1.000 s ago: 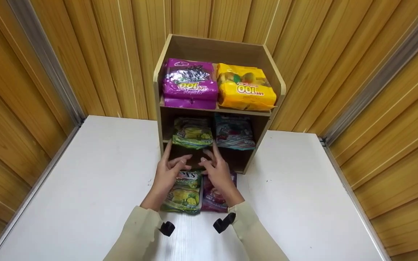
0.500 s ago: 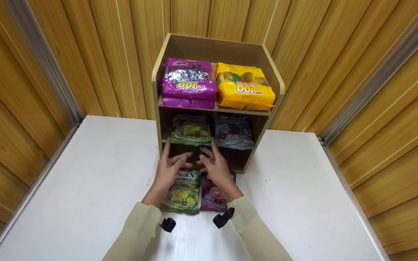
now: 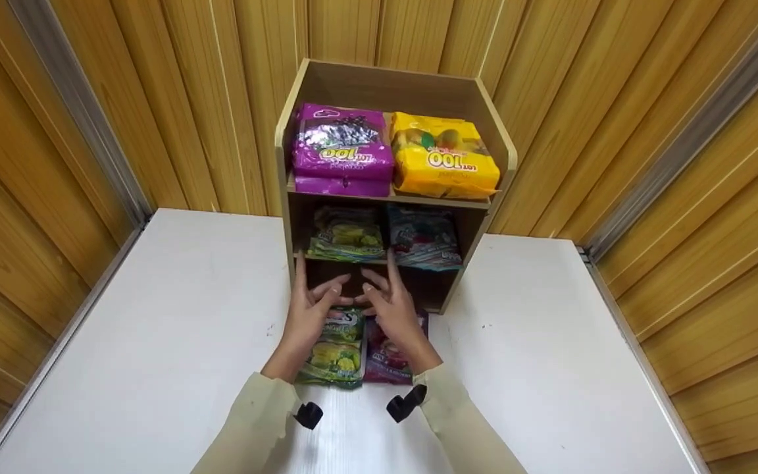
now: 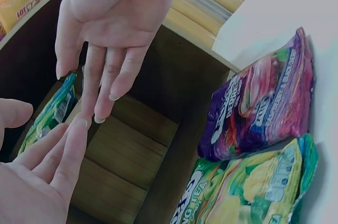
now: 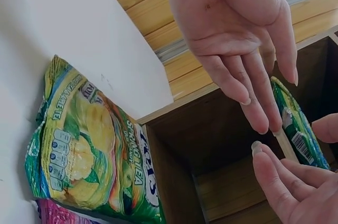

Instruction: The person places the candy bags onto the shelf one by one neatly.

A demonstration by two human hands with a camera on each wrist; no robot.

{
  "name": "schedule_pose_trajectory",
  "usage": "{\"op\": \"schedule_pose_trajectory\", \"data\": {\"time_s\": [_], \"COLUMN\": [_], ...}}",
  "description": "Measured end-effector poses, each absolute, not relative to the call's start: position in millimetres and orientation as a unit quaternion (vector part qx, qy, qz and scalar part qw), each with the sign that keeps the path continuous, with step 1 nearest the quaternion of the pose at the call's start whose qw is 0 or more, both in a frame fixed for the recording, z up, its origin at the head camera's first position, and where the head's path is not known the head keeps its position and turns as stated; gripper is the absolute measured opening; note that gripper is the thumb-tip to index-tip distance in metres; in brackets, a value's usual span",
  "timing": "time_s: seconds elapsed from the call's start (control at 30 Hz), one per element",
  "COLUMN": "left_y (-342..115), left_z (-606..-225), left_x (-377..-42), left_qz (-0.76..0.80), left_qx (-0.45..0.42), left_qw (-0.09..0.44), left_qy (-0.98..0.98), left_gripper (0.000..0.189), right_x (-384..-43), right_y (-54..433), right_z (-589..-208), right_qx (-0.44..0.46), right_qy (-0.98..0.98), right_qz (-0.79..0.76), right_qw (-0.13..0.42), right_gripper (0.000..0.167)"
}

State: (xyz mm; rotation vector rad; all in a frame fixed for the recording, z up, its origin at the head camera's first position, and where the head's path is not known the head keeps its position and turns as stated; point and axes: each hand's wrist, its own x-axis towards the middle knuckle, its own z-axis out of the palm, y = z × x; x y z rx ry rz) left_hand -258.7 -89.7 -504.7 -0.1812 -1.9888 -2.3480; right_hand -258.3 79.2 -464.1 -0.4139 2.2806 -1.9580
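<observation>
Both hands are at the front of a wooden shelf unit [image 3: 283, 155], side by side with palms turned inward. The left hand [image 3: 303, 322] points its index finger up at the left front corner of a green-yellow candy bag [image 3: 349, 236] on the middle shelf. Toward the bag's right corner the right hand [image 3: 392, 316] extends its index finger. The other fingers are loosely bent, and the fingertips of the two hands nearly meet, with nothing between them. In the left wrist view the right hand [image 4: 119, 28] comes from above and the left hand [image 4: 47, 176] from the lower left.
A teal candy bag [image 3: 425, 237] lies right on the middle shelf. Purple [image 3: 343, 151] and yellow [image 3: 445, 158] bags fill the top. On the white table [image 3: 208, 316], a green candy bag [image 5: 95, 145] and a purple-red candy bag [image 4: 259, 102] lie before the unit, under the hands.
The green-yellow bag on the middle shelf has slid slightly back from the shelf's front edge. The hands stay nearly in place, the left index finger shifting a little to the left.
</observation>
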Motion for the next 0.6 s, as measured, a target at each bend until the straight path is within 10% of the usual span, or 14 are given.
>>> {"op": "schedule_pose_trajectory", "data": {"time_s": [0.37, 0.6], "left_y": [-81, -75], "left_z": [-507, -512], "left_x": [-244, -236], "left_qz": [-0.764, -0.745], "left_qx": [-0.046, -0.046], "left_qw": [0.025, -0.003], "left_qy": [-0.643, -0.666], "left_gripper": [0.082, 0.072], "right_x": [-243, -234], "right_y": [87, 94], "right_z": [-467, -473], "right_qx": [-0.121, -0.108], "right_qy": [0.748, 0.752], "right_qz": [-0.650, -0.649], "right_qw": [-0.061, -0.050], "right_gripper": [0.027, 0.025]}}
